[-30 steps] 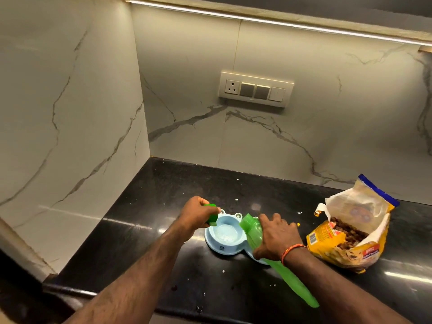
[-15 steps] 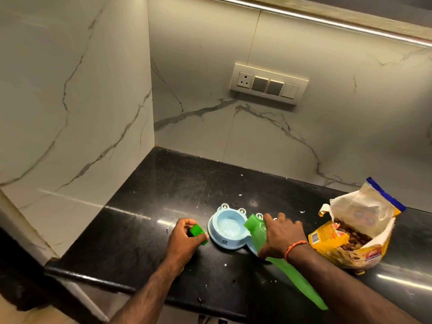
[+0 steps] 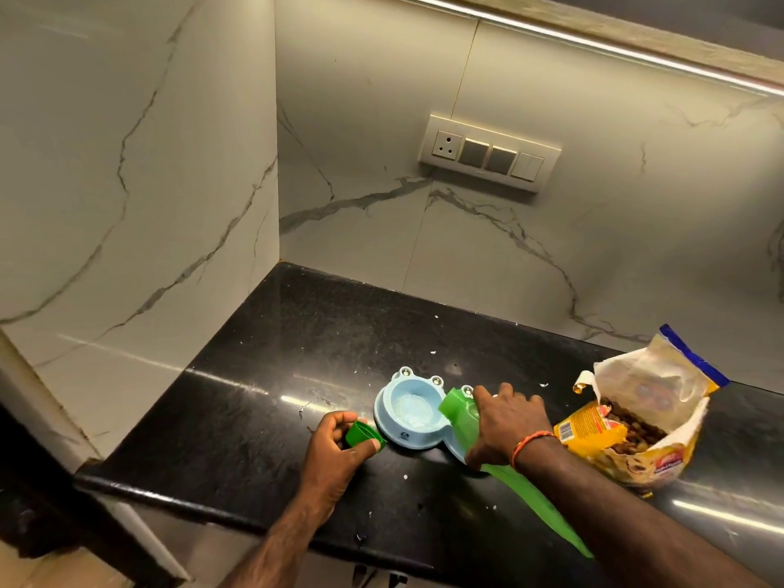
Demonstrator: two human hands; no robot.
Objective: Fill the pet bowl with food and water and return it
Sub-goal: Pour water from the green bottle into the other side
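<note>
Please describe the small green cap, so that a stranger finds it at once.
Start at the black counter and find the pale blue pet bowl. The green cap sits just left of it, in the left hand. Unlike the long green bottle, it is short and round.

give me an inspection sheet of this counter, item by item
surface: black countertop, glossy, with white specks scattered on it
job's things: light blue double pet bowl, water in its left well, right well hidden by the hand; green bottle tilted with its mouth at the left well; open pet food bag to the right, kibble showing
clutter: nothing seen beyond the specks
grippers: left hand holds the green cap beside the bowl; right hand grips the bottle
cables: nothing seen
surroundings: marble-look walls; switch panel; light strip overhead
</note>
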